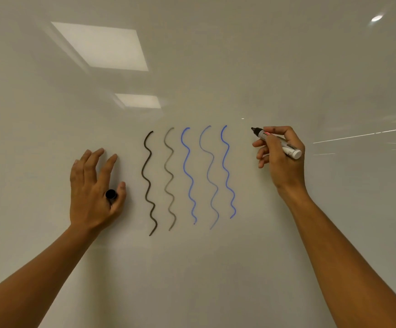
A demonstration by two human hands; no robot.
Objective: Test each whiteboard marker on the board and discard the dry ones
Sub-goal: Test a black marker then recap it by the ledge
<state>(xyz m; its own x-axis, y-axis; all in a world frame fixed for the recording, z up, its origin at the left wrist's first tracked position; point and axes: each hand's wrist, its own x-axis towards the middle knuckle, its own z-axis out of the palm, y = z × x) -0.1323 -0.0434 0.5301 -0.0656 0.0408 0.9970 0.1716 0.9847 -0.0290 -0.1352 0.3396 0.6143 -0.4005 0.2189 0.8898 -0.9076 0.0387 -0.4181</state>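
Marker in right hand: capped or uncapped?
Uncapped: the marker in the right hand shows its bare black tip; the left hand holds a black cap.

bare board (pixel 334 209) right of 5 squiggles (pixel 188 176)

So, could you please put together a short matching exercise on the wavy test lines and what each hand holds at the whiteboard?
Things:
1. leftmost wavy line
2. second wavy line from the left
3. rightmost wavy line
4. small black marker cap

Descriptions:
A. bright blue
B. tucked in the left hand
C. dark black
D. faded grey

Pairs: 1-C, 2-D, 3-A, 4-B. The right hand holds the white-barrelled, black-tipped marker beside the lines.
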